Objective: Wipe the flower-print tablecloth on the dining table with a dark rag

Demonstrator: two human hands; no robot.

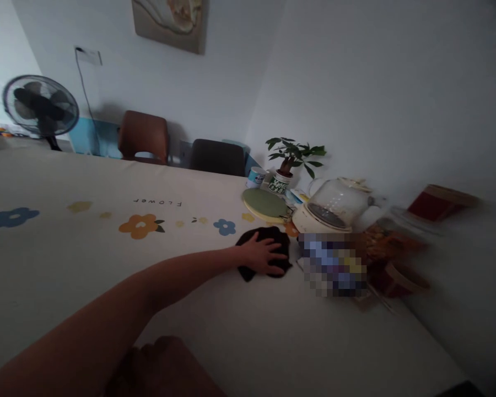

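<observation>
My left arm reaches across from the lower left, and my left hand (267, 256) lies palm down on a bunched dark cloth (245, 271). Its fingers are spread over the cloth, which rests on the white tablecloth (206, 314) with printed flowers. Low in the picture, close to my body, is my right hand (165, 355), curled into a fist. It is dim there, and whatever the fist may hold is hidden. Just beyond the cloth lies a round green mat (265, 203). A pixelated blue item (334, 264) sits to the right of the cloth.
Along the right wall stand a glass kettle on a base (324, 218), a potted plant (287, 160), a small can (256, 176) and red tubs (397, 278). Behind the table are a brown chair (143, 132), a dark chair (217, 156) and a fan (41, 105).
</observation>
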